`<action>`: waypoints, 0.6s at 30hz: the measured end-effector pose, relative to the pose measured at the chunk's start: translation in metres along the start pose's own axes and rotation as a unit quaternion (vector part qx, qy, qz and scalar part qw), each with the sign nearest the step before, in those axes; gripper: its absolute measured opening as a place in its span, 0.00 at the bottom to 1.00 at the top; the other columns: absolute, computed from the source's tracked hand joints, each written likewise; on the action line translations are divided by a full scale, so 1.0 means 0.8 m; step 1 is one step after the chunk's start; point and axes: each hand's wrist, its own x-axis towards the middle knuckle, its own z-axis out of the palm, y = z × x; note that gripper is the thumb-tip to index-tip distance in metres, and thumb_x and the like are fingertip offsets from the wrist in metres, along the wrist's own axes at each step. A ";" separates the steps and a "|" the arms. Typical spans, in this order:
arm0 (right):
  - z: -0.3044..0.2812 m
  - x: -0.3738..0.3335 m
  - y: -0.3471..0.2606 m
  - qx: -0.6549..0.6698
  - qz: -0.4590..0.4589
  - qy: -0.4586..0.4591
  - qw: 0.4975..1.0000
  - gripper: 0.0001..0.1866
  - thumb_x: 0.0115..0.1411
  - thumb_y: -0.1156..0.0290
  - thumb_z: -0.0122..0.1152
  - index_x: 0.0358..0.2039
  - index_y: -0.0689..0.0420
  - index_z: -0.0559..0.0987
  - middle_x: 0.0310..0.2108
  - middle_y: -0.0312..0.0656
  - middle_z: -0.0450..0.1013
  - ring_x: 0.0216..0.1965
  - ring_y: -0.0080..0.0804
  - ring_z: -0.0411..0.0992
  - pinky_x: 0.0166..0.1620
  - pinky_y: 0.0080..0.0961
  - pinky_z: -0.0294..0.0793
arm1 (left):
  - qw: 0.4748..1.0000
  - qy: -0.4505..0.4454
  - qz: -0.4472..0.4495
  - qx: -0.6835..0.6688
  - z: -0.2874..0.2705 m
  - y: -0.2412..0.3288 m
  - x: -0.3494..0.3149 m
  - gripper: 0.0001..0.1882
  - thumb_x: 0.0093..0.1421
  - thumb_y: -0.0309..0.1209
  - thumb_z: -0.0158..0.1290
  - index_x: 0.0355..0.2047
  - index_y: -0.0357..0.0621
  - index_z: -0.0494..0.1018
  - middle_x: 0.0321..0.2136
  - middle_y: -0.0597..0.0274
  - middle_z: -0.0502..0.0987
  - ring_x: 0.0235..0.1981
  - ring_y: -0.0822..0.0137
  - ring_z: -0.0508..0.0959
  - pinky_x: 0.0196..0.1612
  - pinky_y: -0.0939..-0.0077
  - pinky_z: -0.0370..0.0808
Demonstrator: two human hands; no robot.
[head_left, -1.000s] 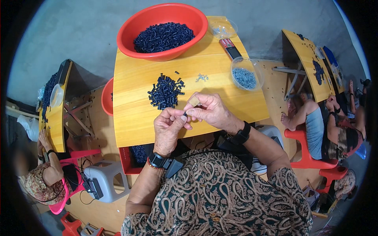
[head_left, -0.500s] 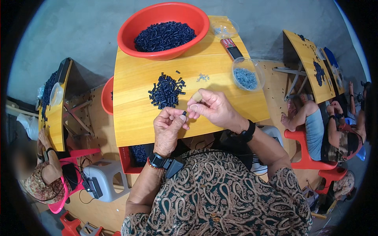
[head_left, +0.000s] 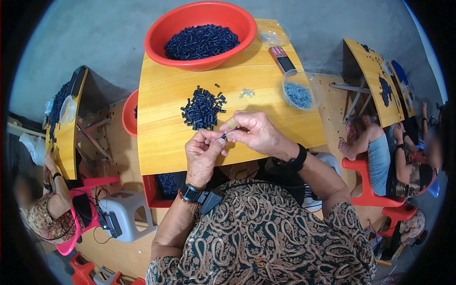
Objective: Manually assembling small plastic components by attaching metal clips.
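Between the thumb and fingertips of my left hand (head_left: 202,154) is a small black plastic piece (head_left: 223,136). My right hand (head_left: 256,135) is pinched closed against it, its fingertips meeting the left ones. Whatever it holds is too small to make out. A tan wrap (head_left: 232,124) covers one right finger. Just beyond my hands lies a pile of the same black pieces (head_left: 203,108). Some tiny silvery pins (head_left: 247,92) are scattered to the right of that pile.
On the yellow table (head_left: 161,128) stand a big red basin (head_left: 154,45) of black pieces, a clear tub (head_left: 298,95) of silvery pins, a phone (head_left: 282,60) and another clear container (head_left: 280,34). Below its front edge is a red crate (head_left: 151,192). People sit at tables on both sides.
My right hand has come slightly left and down, so its fingertips now meet the black piece in my left hand. The left hand has barely moved.
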 end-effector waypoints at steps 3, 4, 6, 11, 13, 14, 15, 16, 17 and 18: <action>-0.004 0.001 0.000 -0.009 0.013 -0.012 1.000 0.05 0.56 0.80 0.63 0.34 0.65 0.81 0.31 0.39 0.78 0.32 0.19 0.74 0.36 0.19 0.75 | 1.000 -0.001 0.005 0.021 -0.002 -0.001 0.000 0.03 0.59 0.20 0.56 0.33 0.37 0.73 0.29 0.61 0.78 0.24 0.75 0.75 0.30 0.80 0.76; -0.004 0.002 0.002 -0.010 0.013 -0.013 1.000 0.05 0.56 0.80 0.63 0.34 0.65 0.81 0.31 0.39 0.78 0.32 0.19 0.74 0.36 0.19 0.75 | 1.000 0.003 0.005 0.025 -0.001 0.001 0.001 0.03 0.59 0.20 0.56 0.32 0.37 0.73 0.29 0.61 0.78 0.24 0.75 0.75 0.30 0.80 0.76; -0.002 0.002 0.007 0.014 0.029 -0.004 0.999 0.05 0.56 0.80 0.64 0.34 0.64 0.81 0.29 0.39 0.78 0.30 0.19 0.74 0.35 0.18 0.74 | 1.000 0.008 0.005 0.029 0.000 0.003 0.000 0.03 0.59 0.20 0.56 0.32 0.37 0.73 0.29 0.61 0.78 0.24 0.75 0.75 0.29 0.80 0.76; 0.001 0.004 -0.002 -0.027 0.014 0.008 1.000 0.05 0.54 0.81 0.62 0.32 0.64 0.82 0.26 0.41 0.79 0.29 0.22 0.76 0.33 0.20 0.75 | 0.998 0.013 0.018 0.066 0.001 0.007 -0.002 0.03 0.59 0.20 0.55 0.33 0.36 0.72 0.29 0.61 0.78 0.25 0.75 0.76 0.30 0.81 0.77; 0.001 0.005 -0.002 -0.045 0.001 0.011 0.999 0.04 0.54 0.81 0.62 0.31 0.64 0.82 0.26 0.41 0.79 0.29 0.22 0.76 0.33 0.20 0.75 | 0.997 0.014 0.019 0.078 0.003 0.010 -0.002 0.02 0.60 0.20 0.55 0.33 0.36 0.72 0.29 0.60 0.78 0.25 0.75 0.76 0.30 0.81 0.77; 0.001 0.004 0.000 0.030 0.032 0.009 0.999 0.04 0.54 0.81 0.62 0.31 0.64 0.83 0.25 0.41 0.78 0.28 0.22 0.76 0.32 0.20 0.75 | 0.996 0.014 0.021 0.091 0.004 0.011 -0.002 0.02 0.60 0.20 0.55 0.33 0.36 0.72 0.30 0.60 0.78 0.25 0.75 0.76 0.30 0.81 0.77; 0.002 0.004 0.001 0.105 0.062 0.008 0.993 0.04 0.53 0.81 0.62 0.31 0.64 0.83 0.25 0.42 0.78 0.28 0.23 0.76 0.32 0.21 0.74 | 0.996 0.014 0.022 0.091 0.004 0.012 -0.002 0.02 0.60 0.20 0.55 0.33 0.36 0.72 0.30 0.60 0.78 0.25 0.75 0.76 0.30 0.81 0.77; 0.002 0.004 0.002 0.105 0.062 0.008 0.993 0.04 0.53 0.81 0.62 0.31 0.64 0.83 0.25 0.42 0.78 0.28 0.23 0.76 0.32 0.21 0.74 | 0.995 0.014 0.022 0.097 0.004 0.012 -0.002 0.02 0.60 0.20 0.55 0.33 0.36 0.72 0.30 0.60 0.78 0.25 0.74 0.77 0.31 0.81 0.77; 0.003 0.004 0.003 0.077 0.053 0.006 0.996 0.04 0.53 0.81 0.62 0.31 0.64 0.83 0.25 0.42 0.78 0.27 0.22 0.76 0.32 0.20 0.74 | 0.994 0.014 0.022 0.104 0.003 0.012 -0.003 0.02 0.60 0.20 0.55 0.33 0.36 0.72 0.30 0.59 0.78 0.25 0.74 0.77 0.31 0.80 0.77; 0.003 0.004 0.003 0.050 0.045 0.004 0.998 0.05 0.54 0.81 0.62 0.31 0.64 0.83 0.25 0.42 0.79 0.27 0.22 0.75 0.31 0.20 0.74 | 0.994 0.014 0.022 0.104 0.003 0.011 -0.003 0.02 0.60 0.20 0.55 0.33 0.36 0.72 0.30 0.59 0.78 0.25 0.74 0.77 0.31 0.80 0.77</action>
